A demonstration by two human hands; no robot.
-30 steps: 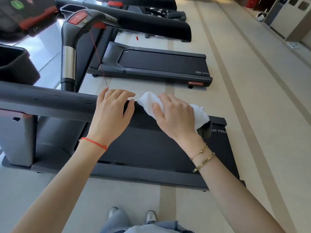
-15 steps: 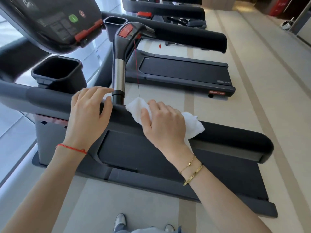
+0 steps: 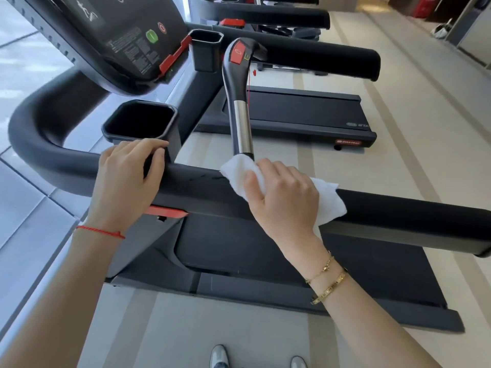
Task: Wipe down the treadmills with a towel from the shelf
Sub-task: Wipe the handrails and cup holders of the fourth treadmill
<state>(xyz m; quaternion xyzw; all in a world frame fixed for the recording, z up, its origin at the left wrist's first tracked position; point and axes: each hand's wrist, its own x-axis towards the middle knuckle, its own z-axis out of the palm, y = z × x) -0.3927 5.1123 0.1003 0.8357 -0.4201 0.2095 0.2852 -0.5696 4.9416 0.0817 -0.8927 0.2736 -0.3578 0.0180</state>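
Observation:
A black treadmill's side handrail (image 3: 398, 213) runs across the middle of the head view. My right hand (image 3: 284, 197) grips a white towel (image 3: 328, 205) wrapped over that rail, just below the chrome-and-black upright grip (image 3: 243, 128). My left hand (image 3: 127, 179) rests on the same rail further left, fingers curled over its top beside the black cup holder (image 3: 140, 120). The console (image 3: 127, 41) with a green and a red button hangs above at the upper left. The running belt (image 3: 265, 251) lies under my arms.
A second treadmill (image 3: 300, 112) stands beyond, and a third behind it. A window and pale floor tiles lie to the left. Beige striped floor (image 3: 398, 128) stretches to the right. My shoes (image 3: 220, 357) show at the bottom edge.
My view has swung left and up, bringing the console and cup holder into sight. Both hands have slid left along the handrail, the towel reaching the base of the upright grip.

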